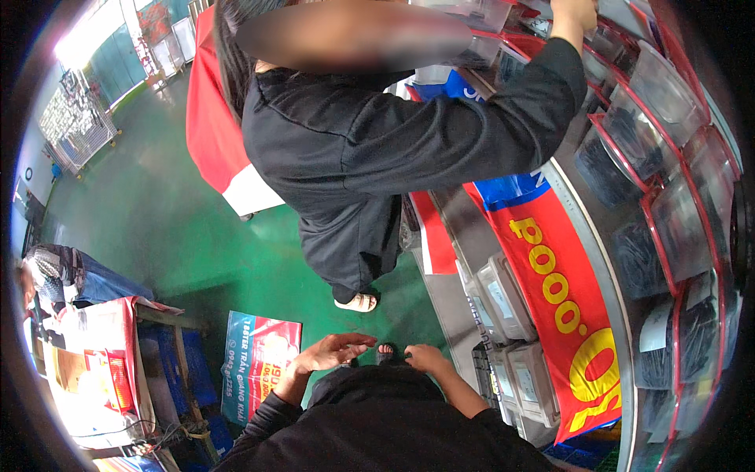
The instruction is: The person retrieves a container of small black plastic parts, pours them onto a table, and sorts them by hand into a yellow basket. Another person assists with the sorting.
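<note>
Above the green floor [181, 197], left hand [336, 352] wide; right hand [427, 359] curled, its grip unclear

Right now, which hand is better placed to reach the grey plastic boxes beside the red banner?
Probably the right hand: it is nearer the grey plastic boxes, which sit to the person's right, and nothing shows in it. The left hand is open and looks empty, but is farther away.

floor [157, 197]: glossy green | light [82, 41]: glaring, upper left | wheeled rack [82, 130]: far left | shelving [608, 275]: right
</note>
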`<state>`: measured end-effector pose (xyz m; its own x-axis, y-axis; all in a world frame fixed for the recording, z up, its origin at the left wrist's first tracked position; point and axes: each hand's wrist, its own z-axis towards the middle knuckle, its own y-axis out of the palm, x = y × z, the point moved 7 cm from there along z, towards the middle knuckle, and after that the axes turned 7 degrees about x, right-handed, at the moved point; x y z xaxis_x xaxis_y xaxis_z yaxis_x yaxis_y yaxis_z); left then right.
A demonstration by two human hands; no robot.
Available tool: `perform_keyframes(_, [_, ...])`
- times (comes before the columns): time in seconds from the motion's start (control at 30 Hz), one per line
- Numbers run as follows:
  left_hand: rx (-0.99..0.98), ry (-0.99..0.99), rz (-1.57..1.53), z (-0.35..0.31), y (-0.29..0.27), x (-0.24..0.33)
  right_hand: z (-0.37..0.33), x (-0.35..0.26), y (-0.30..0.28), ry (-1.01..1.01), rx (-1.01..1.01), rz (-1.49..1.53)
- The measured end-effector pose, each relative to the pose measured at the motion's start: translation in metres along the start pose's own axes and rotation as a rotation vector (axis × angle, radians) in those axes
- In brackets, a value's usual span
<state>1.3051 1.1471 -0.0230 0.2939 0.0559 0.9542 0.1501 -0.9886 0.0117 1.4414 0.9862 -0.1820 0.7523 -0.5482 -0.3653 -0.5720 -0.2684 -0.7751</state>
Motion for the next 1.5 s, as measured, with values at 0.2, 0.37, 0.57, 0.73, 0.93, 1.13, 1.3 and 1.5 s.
perform_keyframes(0.2, [-0.098,-0.047,0.03,0.014,0.02,0.014,0.002,0.005,0.002,-0.015,-0.019,0.031])
perform_keyframes(0.37, [0.072,0.07,0.109,0.006,0.004,0.009,0.017,-0.009,0.0,-0.111,-0.058,0.026])
perform_keyframes(0.57, [0.311,-0.009,0.007,-0.029,-0.018,-0.012,0.054,-0.011,0.035,-0.189,-0.31,-0.155])
perform_keyframes(0.73, [0.721,0.03,-0.134,-0.092,-0.057,-0.055,0.085,-0.082,0.023,-0.365,-0.385,-0.338])
perform_keyframes(0.93, [1.058,0.005,-0.227,-0.162,-0.148,-0.073,0.14,-0.238,-0.019,-0.782,-0.149,-0.261])
perform_keyframes(1.13, [1.129,0.661,0.498,-0.117,-0.285,0.179,0.104,-0.377,-0.21,-0.92,0.207,0.077])
perform_keyframes(1.3, [0.903,1.339,0.372,-0.099,-0.204,0.331,0.0,-0.341,-0.284,-0.893,0.218,0.408])
perform_keyframes(1.5, [0.388,1.488,0.627,-0.014,-0.067,0.389,-0.099,-0.254,-0.382,-0.828,0.543,0.408])
